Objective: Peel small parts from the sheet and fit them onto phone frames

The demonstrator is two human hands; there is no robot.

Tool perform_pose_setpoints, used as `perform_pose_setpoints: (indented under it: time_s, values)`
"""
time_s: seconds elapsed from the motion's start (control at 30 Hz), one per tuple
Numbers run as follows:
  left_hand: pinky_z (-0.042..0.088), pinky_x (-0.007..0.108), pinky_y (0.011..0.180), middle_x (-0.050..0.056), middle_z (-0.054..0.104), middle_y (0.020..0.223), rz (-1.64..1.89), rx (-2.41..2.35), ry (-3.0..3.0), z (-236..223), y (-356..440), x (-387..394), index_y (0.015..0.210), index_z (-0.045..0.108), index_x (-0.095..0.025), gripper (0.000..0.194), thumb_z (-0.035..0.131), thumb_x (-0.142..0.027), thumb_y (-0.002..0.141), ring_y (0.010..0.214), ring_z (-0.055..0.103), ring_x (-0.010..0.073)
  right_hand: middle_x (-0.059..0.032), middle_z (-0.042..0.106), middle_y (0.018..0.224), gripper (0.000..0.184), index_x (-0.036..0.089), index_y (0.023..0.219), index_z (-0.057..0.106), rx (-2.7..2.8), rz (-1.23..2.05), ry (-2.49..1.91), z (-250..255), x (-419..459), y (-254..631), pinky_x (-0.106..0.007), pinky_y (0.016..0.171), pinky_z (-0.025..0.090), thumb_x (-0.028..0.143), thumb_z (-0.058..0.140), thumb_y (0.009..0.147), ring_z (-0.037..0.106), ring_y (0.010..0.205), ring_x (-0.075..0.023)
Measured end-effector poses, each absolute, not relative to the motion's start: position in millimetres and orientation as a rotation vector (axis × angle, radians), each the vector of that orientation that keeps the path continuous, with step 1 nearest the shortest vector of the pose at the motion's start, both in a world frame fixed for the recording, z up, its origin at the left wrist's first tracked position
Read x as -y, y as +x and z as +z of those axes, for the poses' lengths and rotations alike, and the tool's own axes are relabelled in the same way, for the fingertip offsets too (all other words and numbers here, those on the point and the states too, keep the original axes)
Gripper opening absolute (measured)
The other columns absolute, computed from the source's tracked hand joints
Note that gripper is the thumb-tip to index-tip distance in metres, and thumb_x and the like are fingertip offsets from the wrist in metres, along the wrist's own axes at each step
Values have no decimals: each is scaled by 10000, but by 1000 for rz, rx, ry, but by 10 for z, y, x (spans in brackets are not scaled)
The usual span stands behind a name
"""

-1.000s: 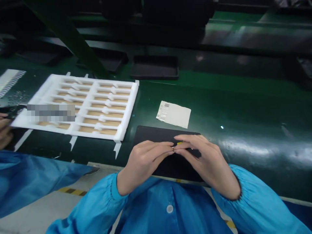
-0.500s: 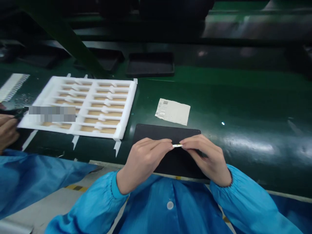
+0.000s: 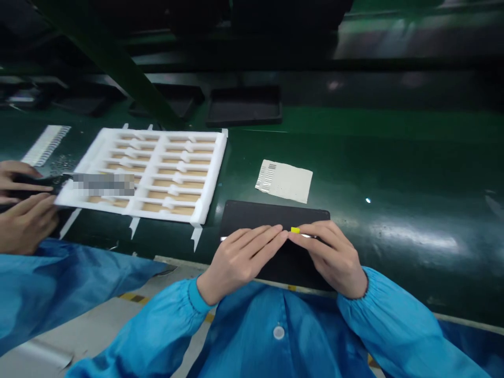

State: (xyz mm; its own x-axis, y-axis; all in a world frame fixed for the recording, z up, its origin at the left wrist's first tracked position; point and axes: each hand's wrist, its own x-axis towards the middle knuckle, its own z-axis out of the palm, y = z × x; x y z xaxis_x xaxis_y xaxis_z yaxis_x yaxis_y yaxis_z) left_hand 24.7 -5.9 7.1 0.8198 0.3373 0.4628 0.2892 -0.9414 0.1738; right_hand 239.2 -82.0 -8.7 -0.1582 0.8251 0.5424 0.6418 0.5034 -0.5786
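Observation:
Both hands hold a thin, flat piece (image 3: 309, 235) over the black pad (image 3: 271, 211). Narrow white edges of it show at either side, and a small yellow tab (image 3: 295, 230) sticks up near the middle. My left hand (image 3: 244, 257) is closed, its fingers pressed together on the left part. On the right part, my right hand (image 3: 333, 254) pinches with thumb and fingers, close to the tab. The fingers cover most of the piece, so its kind cannot be made out. Beyond the pad lies a cream sheet (image 3: 289, 181) with small silver strips at its left end.
A white foam tray (image 3: 210, 178) with slots is taped down at left. A co-worker's hands (image 3: 29, 220) work beside it, near another strip sheet (image 3: 45, 144). Black shallow trays (image 3: 244, 106) stand behind, by a green slanted post (image 3: 134, 79).
The yellow tab and the piece's outer edges have come into sight as my hands turned slightly. The view has shifted left, and more of the co-worker's hands shows.

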Motion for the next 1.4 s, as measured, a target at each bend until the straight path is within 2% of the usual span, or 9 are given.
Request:
perform_pose_setpoints:
  time_s: [0.1, 0.2, 0.4, 0.67, 0.83, 0.97, 1.07, 1.23, 1.4]
  values:
    - [539, 291, 766, 55, 700, 1219, 732, -556, 2827, 60, 268, -61, 1272, 605, -156, 336, 521, -77, 956, 1005, 700, 179, -75, 641, 1110, 295, 226, 1219, 600, 1652, 398, -1402, -137, 741, 2487, -367, 877, 503, 139, 596, 937, 597, 999, -210]
    - [531, 277, 924, 17, 696, 1230, 504, -637, 2479, 102, 341, -421, 1175, 686, -217, 264, 522, -162, 975, 1105, 669, 164, -99, 613, 1075, 237, 201, 1129, 627, 1475, 297, -1778, -275, 548, 2670, -435, 905, 474, 350, 591, 948, 577, 1016, -260]
    - [533, 270, 871, 66, 470, 1491, 58, -692, 2045, -13, 411, -1174, 1102, 746, -235, 250, 647, -327, 892, 1272, 571, 277, -109, 539, 985, 348, 192, 908, 596, 1569, 180, -2228, -451, 126, 2755, -474, 842, 424, 534, 635, 851, 508, 987, -316]
    - [459, 268, 1013, 64, 642, 1310, 42, -705, 1961, -48, 424, -1160, 1106, 748, -219, 248, 648, -266, 884, 1364, 466, 263, -91, 619, 958, 287, 205, 857, 589, 1151, 552, -1866, -462, -218, 2658, -515, 928, 431, 474, 658, 785, 583, 961, -285]
    - [457, 259, 1004, 58, 654, 1295, 35, -733, 2010, 7, 444, -1132, 1091, 750, -211, 227, 650, -220, 887, 1306, 539, 250, -100, 695, 1092, 470, 203, 1238, 459, 988, 701, -1595, -485, -395, 2497, -419, 879, 551, 461, 580, 864, 678, 993, -231]
    - [473, 286, 978, 68, 655, 1294, 62, -731, 2056, 3, 430, -1113, 1084, 750, -216, 219, 649, -203, 890, 1201, 627, 258, -120, 681, 1201, 460, 167, 1245, 584, 1096, 613, -1594, -507, -443, 2358, -459, 950, 544, 369, 628, 835, 658, 1093, -274]
    - [490, 285, 937, 87, 628, 1329, 102, -692, 2074, -40, 406, -1116, 1079, 752, -222, 221, 659, -190, 881, 1234, 603, 266, -109, 637, 1293, 418, 164, 1283, 624, 1350, 437, -1729, -511, -465, 2342, -482, 1035, 496, 266, 437, 923, 599, 1210, -271]
    - [516, 290, 889, 126, 433, 1502, 121, -687, 2094, -101, 379, -1134, 1079, 753, -238, 220, 668, -224, 876, 1014, 713, 223, -46, 398, 1532, 633, 199, 1483, 423, 1755, 334, -1699, -521, -507, 2428, -447, 1187, 328, 72, 281, 879, 347, 1430, -186]
    - [473, 336, 996, 105, 414, 1518, 52, -719, 2087, -65, 388, -1146, 1060, 759, -266, 204, 663, -240, 882, 1060, 695, 245, -77, 211, 1612, 714, 234, 1574, 167, 2074, 309, -1833, -561, -532, 2491, -631, 1165, 228, 80, 289, 887, 184, 1490, -270]
